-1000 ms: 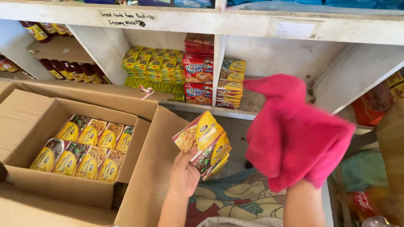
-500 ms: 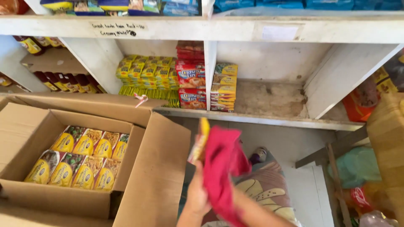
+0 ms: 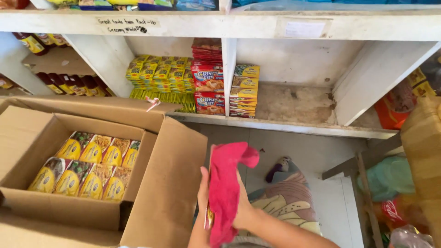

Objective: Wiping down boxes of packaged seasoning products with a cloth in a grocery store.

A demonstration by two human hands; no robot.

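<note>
My left hand (image 3: 202, 190) grips a small stack of yellow packets (image 3: 209, 219) held on edge, mostly hidden. My right hand (image 3: 243, 209) presses a pink cloth (image 3: 225, 183) against the packets, draped over them from top to bottom. Both hands meet low in the middle of the view, just right of an open cardboard box (image 3: 151, 183). Inside the box lie several yellow packets (image 3: 87, 167) in two rows.
A white shelf (image 3: 294, 126) ahead holds stacks of yellow, red and green packets (image 3: 209, 82) on the left; its right bay is dirty and bare. Brown bottles (image 3: 69, 85) stand at the far left. A patterned fabric (image 3: 285, 202) lies below, more cardboard (image 3: 422, 151) at the right.
The pink cloth, held up wide at the right a second ago, has come down onto the packets. My right hand now presses it against them, and the packets have turned on edge.
</note>
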